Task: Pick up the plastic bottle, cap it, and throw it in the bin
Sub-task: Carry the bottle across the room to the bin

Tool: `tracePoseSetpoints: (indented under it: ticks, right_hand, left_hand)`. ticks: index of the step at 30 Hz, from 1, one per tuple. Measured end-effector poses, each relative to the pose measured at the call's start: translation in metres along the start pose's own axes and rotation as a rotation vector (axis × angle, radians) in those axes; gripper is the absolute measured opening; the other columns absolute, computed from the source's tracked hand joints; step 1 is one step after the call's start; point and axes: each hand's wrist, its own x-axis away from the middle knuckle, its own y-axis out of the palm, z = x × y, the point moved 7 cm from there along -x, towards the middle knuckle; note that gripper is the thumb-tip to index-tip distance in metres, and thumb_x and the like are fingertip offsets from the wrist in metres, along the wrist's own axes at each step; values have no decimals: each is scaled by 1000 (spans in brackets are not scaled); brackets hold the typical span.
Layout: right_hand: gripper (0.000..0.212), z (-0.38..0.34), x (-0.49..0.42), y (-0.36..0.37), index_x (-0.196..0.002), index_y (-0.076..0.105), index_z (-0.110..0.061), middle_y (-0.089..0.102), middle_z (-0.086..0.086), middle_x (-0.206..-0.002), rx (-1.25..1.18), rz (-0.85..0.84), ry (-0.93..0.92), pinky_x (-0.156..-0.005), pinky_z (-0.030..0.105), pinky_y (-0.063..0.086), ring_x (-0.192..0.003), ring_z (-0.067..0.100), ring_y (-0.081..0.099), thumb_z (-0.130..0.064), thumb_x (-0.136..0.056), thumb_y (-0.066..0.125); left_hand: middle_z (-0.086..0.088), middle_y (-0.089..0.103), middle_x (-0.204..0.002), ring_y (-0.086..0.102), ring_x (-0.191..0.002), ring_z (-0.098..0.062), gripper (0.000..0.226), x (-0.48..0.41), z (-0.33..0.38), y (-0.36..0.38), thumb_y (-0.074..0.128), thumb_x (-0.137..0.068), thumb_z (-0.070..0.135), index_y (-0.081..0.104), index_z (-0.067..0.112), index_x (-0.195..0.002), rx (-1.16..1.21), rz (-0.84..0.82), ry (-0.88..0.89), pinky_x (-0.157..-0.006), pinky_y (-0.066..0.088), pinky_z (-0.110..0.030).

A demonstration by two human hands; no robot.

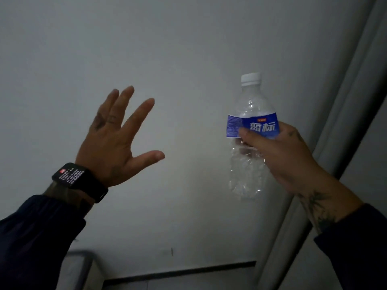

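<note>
A clear, crumpled plastic bottle (250, 105) with a blue label stands upright in the air at the right of the head view. Its white cap (250, 78) sits on the neck. My right hand (280, 155) grips the bottle around its middle, fingers wrapped over the lower edge of the label. My left hand (117, 139) is raised at the left, well apart from the bottle, palm away from me, fingers spread and holding nothing. A black smartwatch (78, 180) is on its wrist. No bin is in view.
A plain white wall (188, 49) fills the view ahead. A grey curtain (343, 105) hangs down the right side. A dark skirting strip (188, 271) runs along the floor line, and a grey box-like object (79, 271) sits at the lower left.
</note>
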Motion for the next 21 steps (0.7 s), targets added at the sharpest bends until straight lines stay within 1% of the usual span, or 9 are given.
tracePoseSetpoints:
  ticks: [4, 6, 8, 10, 12, 17, 19, 21]
  right_hand:
    - [21, -99, -29, -13, -103, 74, -18, 80, 5, -90, -35, 16, -31, -79, 40, 63, -79, 21, 78, -26, -83, 77]
    - [19, -133, -36, -16, -101, 74, -19, 80, 4, -88, -39, 17, -59, -78, 39, 63, -77, 20, 78, -26, -83, 77]
    - [14, -156, -38, -16, -97, 74, -22, 80, 1, -86, -34, 18, -92, -75, 34, 64, -75, 18, 78, -26, -84, 77]
    - [10, -171, -37, -13, -93, 73, -24, 81, -1, -83, -39, 19, -119, -70, 29, 64, -76, 18, 78, -25, -84, 77]
    - [6, -177, -35, -4, -89, 73, -26, 81, -3, -80, -50, 14, -129, -67, 26, 63, -77, 19, 78, -24, -84, 76]
    - [16, -179, -29, 29, -98, 74, -22, 81, 2, -87, -65, -17, -116, -77, 39, 64, -78, 20, 79, -27, -83, 77]
    - [21, -178, -26, 47, -103, 74, -18, 81, 4, -88, -84, -64, -119, -79, 41, 63, -80, 21, 79, -25, -83, 77]
    - [23, -180, -22, 73, -105, 74, -16, 80, 5, -89, -111, -142, -131, -78, 41, 63, -79, 21, 78, -24, -84, 77]
  left_hand:
    - [-7, 5, -165, 4, -152, -30, 97, -66, 8, -78, 34, -72, 87, 14, 37, -152, -27, 49, 52, -118, 14, -47]
    - [-8, 8, -164, 7, -152, -29, 95, -86, 11, -106, 37, -73, 85, 19, 34, -152, -19, 82, 71, -118, 16, -44]
    - [-9, 14, -163, 11, -152, -30, 91, -97, 12, -126, 41, -76, 81, 27, 30, -150, -7, 130, 90, -118, 19, -43]
    - [-10, 20, -161, 17, -150, -31, 85, -101, 10, -143, 45, -78, 75, 34, 26, -147, 4, 179, 100, -118, 23, -43]
    - [-11, 23, -160, 21, -148, -31, 82, -99, 4, -155, 47, -80, 72, 37, 24, -145, 1, 211, 104, -116, 27, -44]
    - [-12, 24, -159, 24, -147, -32, 81, -87, -16, -173, 47, -81, 71, 37, 22, -145, -25, 224, 103, -115, 27, -42]
    - [-13, 24, -159, 24, -147, -31, 81, -77, -23, -182, 47, -81, 71, 36, 22, -145, -59, 222, 104, -116, 24, -39]
    - [-12, 24, -160, 24, -146, -30, 82, -60, -33, -195, 48, -81, 70, 36, 22, -145, -110, 226, 67, -114, 23, -37]
